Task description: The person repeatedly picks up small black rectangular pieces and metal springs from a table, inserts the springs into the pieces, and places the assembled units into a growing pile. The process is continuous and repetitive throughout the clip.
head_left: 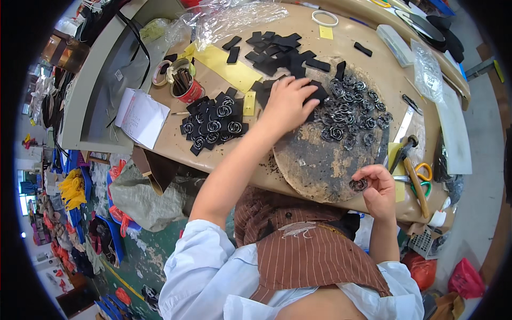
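My left hand (288,104) lies over the pile of short black strips (280,53), fingers spread, touching the strips or just above them. Near the table's front edge my right hand (380,192) pinches a round dark metal buckle (358,185) between thumb and fingers. Many similar ring-shaped buckles (346,106) are heaped on a worn round board (314,165) between the hands. To the left of my left forearm sits another pile, black strips with round buckles on them (213,126).
A hammer (413,176) and orange- and green-handled scissors (424,173) lie right of the board. A red tin (189,90) of dark strips, a paper pad (143,118) and yellow sheets (226,66) are at the left. Clear plastic (240,18) lies at the back; a tape roll (324,19) farther right.
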The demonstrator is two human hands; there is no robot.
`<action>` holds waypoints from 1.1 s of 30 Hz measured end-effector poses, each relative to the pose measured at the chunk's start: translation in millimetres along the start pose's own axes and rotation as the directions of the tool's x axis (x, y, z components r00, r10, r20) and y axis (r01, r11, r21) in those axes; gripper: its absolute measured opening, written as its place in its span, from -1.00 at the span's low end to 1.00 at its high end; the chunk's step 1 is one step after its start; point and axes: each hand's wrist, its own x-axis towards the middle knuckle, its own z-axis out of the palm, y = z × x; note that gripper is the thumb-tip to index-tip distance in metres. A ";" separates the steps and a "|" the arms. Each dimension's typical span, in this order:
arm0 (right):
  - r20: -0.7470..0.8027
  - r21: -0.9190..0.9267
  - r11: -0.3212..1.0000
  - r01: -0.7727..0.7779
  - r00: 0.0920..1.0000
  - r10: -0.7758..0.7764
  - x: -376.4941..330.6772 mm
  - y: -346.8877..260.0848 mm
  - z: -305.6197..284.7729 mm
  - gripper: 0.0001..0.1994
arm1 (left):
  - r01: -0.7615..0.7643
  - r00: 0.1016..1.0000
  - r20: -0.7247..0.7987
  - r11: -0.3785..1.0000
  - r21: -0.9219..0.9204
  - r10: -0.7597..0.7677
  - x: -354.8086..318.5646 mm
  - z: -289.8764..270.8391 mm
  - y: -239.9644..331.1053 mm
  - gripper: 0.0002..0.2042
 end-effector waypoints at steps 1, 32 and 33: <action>-0.050 0.013 0.999 -0.051 0.997 0.052 -0.9 1.8 4.1 -0.68 | 0.022 1.000 -0.009 1.000 -0.022 -0.022 -15.5 -5.0 8.9 -0.66; 0.119 -0.213 0.932 0.293 0.955 -0.272 29.7 -17.1 47.3 -0.75 | 0.387 0.852 0.384 -0.068 -0.920 -0.356 -84.9 -70.0 116.0 -0.81; 0.145 -0.260 0.914 0.311 0.948 -0.282 32.5 -17.6 47.7 -0.75 | 0.364 0.853 0.379 -0.111 -0.925 -0.359 -86.2 -72.3 121.6 -0.82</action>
